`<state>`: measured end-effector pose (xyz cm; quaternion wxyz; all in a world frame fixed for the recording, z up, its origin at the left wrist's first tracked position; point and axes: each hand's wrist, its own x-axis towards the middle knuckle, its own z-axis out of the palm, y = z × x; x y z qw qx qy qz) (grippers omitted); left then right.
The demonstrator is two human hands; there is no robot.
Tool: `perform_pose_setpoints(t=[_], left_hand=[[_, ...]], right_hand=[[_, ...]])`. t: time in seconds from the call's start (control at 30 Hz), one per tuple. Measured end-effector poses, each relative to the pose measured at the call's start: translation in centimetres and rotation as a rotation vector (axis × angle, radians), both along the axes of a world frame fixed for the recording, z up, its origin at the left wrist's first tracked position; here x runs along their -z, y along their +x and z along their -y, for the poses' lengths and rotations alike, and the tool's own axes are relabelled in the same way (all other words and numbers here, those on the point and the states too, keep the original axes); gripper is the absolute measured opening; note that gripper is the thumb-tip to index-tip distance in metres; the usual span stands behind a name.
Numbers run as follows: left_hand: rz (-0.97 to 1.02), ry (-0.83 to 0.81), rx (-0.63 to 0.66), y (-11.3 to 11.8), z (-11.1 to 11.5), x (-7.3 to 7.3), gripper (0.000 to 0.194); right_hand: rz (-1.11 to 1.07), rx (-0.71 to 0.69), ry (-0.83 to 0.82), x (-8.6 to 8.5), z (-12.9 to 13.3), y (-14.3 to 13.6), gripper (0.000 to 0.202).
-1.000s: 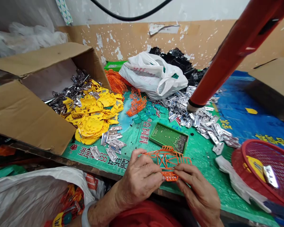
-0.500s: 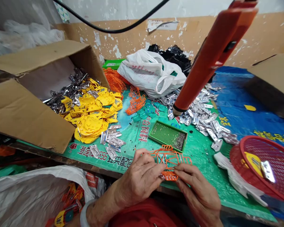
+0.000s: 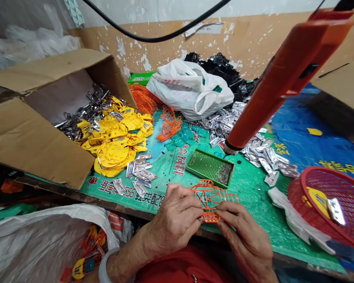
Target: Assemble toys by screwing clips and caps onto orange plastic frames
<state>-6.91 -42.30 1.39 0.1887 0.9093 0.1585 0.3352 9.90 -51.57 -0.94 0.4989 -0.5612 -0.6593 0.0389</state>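
Both hands grip an orange plastic lattice frame (image 3: 211, 196) close to the table's front edge. My left hand (image 3: 177, 220) pinches its left side, with fingers curled over the lower corner. On the opposite side, my right hand (image 3: 244, 232) holds the frame between thumb and fingers. Whether any small part sits under the left fingertips is hidden. Just beyond the frame lies a green perforated tray (image 3: 203, 167) with many tiny metal pieces gathered at its right end. A red electric screwdriver (image 3: 271, 90) hangs tip down, behind and right of the tray.
At left, a cardboard box (image 3: 38, 137) spills yellow plastic pieces (image 3: 115, 153) and shiny metal parts. More orange frames (image 3: 169, 124) and a white plastic bag (image 3: 188, 90) lie behind. Silver plates (image 3: 268, 157) spread at right, near a red mesh basket (image 3: 297, 192). An open sack (image 3: 41, 243) stands lower left.
The screwdriver hangs farther right in view, and its tip has shifted right. Both hands keep hold of the orange frame in nearly the same place.
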Motion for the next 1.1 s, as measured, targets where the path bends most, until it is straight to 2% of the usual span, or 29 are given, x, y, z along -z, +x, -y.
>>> perform_pose_setpoints(t=[0.13,0.4,0.63,0.73,0.97,1.03,1.1], left_hand=[[-0.013,-0.045,0.009,-0.1,-0.1,-0.3,0.013],[-0.105,0.036,0.054,-0.1,-0.3,-0.5,0.013],[0.020,-0.081,0.087,0.1,-0.5,-0.6,0.014],[0.020,-0.076,0.089,0.0,-0.8,-0.7,0.015],[-0.163,-0.009,-0.050,-0.1,-0.3,-1.3,0.012],[-0.227,0.012,-0.027,-0.1,-0.1,-1.6,0.012],[-0.285,-0.027,0.053,-0.2,0.0,-1.8,0.014]], right_hand=[[-0.050,-0.040,-0.049,0.0,0.0,-0.1,0.012],[-0.123,-0.038,-0.060,0.8,0.1,-0.2,0.009],[-0.059,-0.063,-0.003,-0.3,0.2,0.0,0.008],[-0.005,-0.039,0.042,-0.8,0.1,0.0,0.010],[0.044,-0.083,0.061,-0.9,-0.4,-0.1,0.012],[0.015,-0.124,0.035,-1.1,-0.6,0.0,0.013],[-0.052,-0.204,-0.026,-1.5,-0.9,0.3,0.011]])
